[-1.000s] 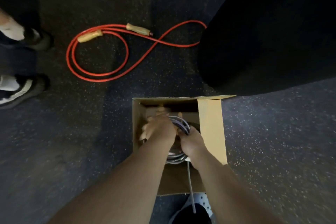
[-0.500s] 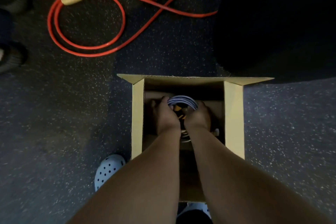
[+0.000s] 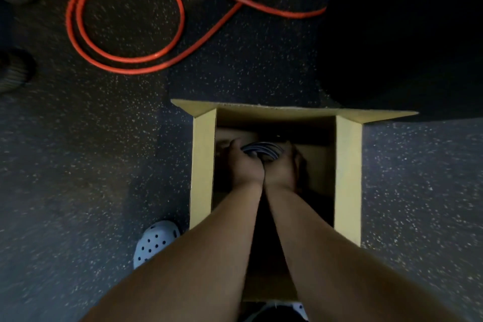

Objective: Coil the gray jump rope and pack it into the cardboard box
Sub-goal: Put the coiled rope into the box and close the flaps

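An open cardboard box (image 3: 202, 165) stands on the dark speckled floor, flaps up. Both my arms reach down into it. The gray jump rope (image 3: 262, 150) is a tight coil deep inside, only its top arc showing between my hands. My left hand (image 3: 244, 165) grips the coil's left side and my right hand (image 3: 282, 168) grips its right side, wrists pressed together. The rest of the coil and its handles are hidden under my hands.
A red jump rope (image 3: 125, 21) with tan handles lies looped on the floor beyond the box. A large dark mass (image 3: 407, 34) fills the upper right. Another person's dark shoes (image 3: 15, 68) are at the left edge. My pale perforated clog (image 3: 154, 243) is left of the box.
My hands have gone deeper into the box with the coil, and the loose rope end that trailed out over the near edge is no longer visible. The view has moved closer over the box.
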